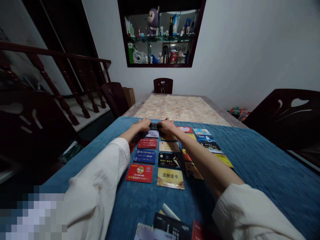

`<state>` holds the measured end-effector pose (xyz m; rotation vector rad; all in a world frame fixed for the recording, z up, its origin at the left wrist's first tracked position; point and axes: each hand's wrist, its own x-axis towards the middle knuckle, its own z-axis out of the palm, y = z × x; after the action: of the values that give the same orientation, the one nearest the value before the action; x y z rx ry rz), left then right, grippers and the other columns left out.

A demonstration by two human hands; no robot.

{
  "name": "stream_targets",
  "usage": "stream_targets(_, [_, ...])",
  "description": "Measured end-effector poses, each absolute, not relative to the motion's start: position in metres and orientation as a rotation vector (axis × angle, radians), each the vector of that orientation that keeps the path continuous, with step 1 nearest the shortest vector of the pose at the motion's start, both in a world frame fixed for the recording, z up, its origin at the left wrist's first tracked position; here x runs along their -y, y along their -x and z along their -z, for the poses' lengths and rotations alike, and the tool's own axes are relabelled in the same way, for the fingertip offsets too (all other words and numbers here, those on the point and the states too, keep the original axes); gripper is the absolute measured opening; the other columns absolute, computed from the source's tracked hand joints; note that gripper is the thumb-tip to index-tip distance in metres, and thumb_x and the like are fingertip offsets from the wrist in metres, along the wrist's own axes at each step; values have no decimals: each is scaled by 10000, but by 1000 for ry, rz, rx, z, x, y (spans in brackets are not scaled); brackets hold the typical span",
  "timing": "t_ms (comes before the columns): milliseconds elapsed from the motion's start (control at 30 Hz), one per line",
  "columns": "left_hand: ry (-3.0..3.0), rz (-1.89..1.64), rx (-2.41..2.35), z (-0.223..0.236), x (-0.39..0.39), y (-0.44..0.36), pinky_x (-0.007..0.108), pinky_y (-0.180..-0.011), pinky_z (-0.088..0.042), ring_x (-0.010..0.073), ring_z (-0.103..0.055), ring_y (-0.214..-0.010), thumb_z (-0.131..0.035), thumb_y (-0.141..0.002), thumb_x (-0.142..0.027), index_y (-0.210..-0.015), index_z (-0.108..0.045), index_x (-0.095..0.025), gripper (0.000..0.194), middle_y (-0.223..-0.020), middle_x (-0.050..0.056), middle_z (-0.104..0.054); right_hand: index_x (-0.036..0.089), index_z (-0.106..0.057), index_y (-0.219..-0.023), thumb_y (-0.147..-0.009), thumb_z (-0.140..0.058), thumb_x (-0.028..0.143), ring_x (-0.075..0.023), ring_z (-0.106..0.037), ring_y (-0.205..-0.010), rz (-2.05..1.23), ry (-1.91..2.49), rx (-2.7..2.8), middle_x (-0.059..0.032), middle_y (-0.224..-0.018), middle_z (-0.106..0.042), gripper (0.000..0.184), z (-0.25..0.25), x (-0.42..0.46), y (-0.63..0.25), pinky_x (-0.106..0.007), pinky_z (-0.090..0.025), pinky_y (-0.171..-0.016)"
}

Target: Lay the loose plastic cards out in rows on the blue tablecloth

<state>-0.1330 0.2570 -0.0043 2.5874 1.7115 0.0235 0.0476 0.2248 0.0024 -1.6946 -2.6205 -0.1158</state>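
Both my arms reach to the far end of several rows of cards on a blue cloth (97,160). A black card (154,126) lies between my hands. The fingers of my left hand (143,124) grip its left end, and my right hand (166,126) is bent over its right end. Just nearer sits a pale card (152,134). Down the same column come a red card (147,143), a blue card (144,156) and another red card (139,173). Beside them are a black VIP card (169,160) and a gold card (170,178). My right forearm hides some cards.
Loose cards, including a black one (172,226), lie overlapping at the near edge. Beyond the cloth is the patterned tabletop (172,106). Dark wooden chairs (163,85) surround the table. A glass-shelved cabinet (160,38) is set in the wall; a wooden railing (55,53) runs along the left.
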Motion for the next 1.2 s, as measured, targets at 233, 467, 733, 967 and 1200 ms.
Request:
stream_targets(233, [-2578,110,-1805,-4,-249,126,529,-1050,-430,333,-442,-1290,-584,-690,-104,-1141,-681,-239,481,-1232,102,-621,301,-628,-1302,-887,-488,269,-348,-457,-1264,131,1698,2619,-98,-1323,-638,438,-1,-223,-46,-490,-405,-934])
stream_targets(467, [-2576,143,-1803,-9,-244,124,517,-1037,-436,331,-436,-1308,-560,-672,-82,-1133,-690,-228,501,-1306,117,-604,305,-632,-1294,-900,-475,277,-354,-454,-1256,168,1692,2630,-112,-1301,-643,425,-1,-221,-46,-493,-406,-926])
stream_targets(733, [-2633,57,-1777,-20,-232,124,527,-1078,-385,322,-382,-1353,-543,-651,-70,-1159,-675,-232,549,-1343,102,-585,293,-626,-1289,-900,-484,265,-337,-447,-1233,241,1627,2620,-116,-1324,-614,415,-8,-211,-61,-475,-397,-912])
stream_targets(967, [-2744,-95,-1686,-27,-202,116,540,-1067,-367,331,-365,-1335,-524,-731,-101,-1170,-662,-206,473,-1330,116,-558,271,-636,-1264,-923,-505,313,-330,-403,-1219,353,1513,2575,-123,-1300,-611,367,-9,-191,-89,-449,-339,-904])
stream_targets(1200, [-2898,-273,-1420,-27,-153,89,515,-1025,-353,319,-368,-1303,-503,-826,-130,-1109,-656,-189,327,-1309,111,-558,202,-675,-1108,-995,-374,288,-305,-403,-1149,451,1455,2496,-138,-1155,-669,332,-6,-149,-119,-427,-278,-879])
